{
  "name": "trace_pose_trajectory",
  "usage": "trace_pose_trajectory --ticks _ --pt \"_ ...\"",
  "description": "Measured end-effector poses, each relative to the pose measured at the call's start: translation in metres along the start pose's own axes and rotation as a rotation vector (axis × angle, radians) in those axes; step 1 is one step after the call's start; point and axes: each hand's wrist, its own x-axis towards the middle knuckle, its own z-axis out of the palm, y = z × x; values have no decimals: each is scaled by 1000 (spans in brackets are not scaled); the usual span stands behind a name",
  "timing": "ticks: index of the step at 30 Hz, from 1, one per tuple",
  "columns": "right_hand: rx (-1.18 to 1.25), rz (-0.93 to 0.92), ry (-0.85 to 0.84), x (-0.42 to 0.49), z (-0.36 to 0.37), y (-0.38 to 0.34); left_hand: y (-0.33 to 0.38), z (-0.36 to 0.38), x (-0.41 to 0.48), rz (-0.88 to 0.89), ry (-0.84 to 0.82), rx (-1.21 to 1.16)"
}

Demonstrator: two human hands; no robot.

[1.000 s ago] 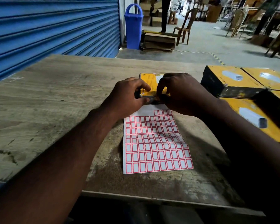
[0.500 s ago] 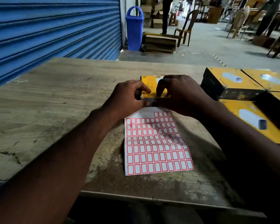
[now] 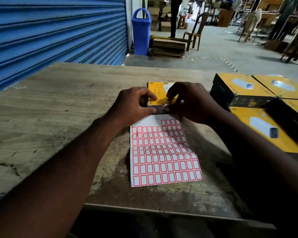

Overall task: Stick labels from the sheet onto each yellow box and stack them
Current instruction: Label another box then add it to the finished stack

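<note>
Worn wooden counter, label sheet at centre. Just beyond the sheet, my left hand curls its fingers round a small yellow box; my right hand pinches its near edge, probably pressing a label. Right of the sheet, larger boxes wait; few labels are gone.

My left hand and right hand, curled round the small yellow box at frame centre, hide most of it. I cannot tell if a label lies under my right thumb. The sheet has its top edge hidden beneath them. The other yellow boxes are cut off at the right edge.
</note>
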Motion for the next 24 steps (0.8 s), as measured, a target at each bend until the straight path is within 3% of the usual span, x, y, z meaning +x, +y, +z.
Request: trace_pose_trajectory --ticks 7,14,24 --pt "-16 272 -39 -8 2 13 -2 4 -1 -5 30 -1" --pt "44 148 20 -10 14 4 -7 6 1 -127 54 -67" --pt "134 106 181 -14 14 -8 -3 8 2 -82 225 -21"
